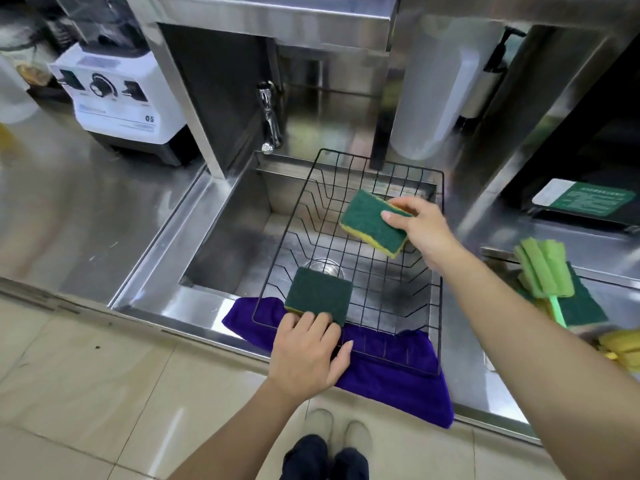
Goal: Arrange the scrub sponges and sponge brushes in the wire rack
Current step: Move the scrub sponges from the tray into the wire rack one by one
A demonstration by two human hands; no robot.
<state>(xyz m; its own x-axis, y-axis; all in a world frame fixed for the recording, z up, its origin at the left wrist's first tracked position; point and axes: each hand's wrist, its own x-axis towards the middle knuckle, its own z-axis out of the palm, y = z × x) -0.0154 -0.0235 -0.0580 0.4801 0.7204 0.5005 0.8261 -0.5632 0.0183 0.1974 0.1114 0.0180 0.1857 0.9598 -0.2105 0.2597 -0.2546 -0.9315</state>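
Note:
A black wire rack [408,282] spans the steel sink, its near edge resting on a purple cloth [391,375]. My left hand [306,355] grips a green-and-yellow scrub sponge [317,294] at the rack's near left corner. Over the rack's far right part, my right hand [420,226] holds a second scrub sponge [372,221], green face up and tilted. On the counter to the right lie a green sponge brush [542,268] with a light green handle, another scrub sponge [581,308] beneath it, and yellow sponge pieces [620,344] at the frame edge.
The sink [235,251] has a drain under the rack and a chrome tap [270,116] behind it. A white blender base [121,98] stands on the left counter. A white cylinder [436,91] stands behind the rack at the right. Tiled floor and my feet show below.

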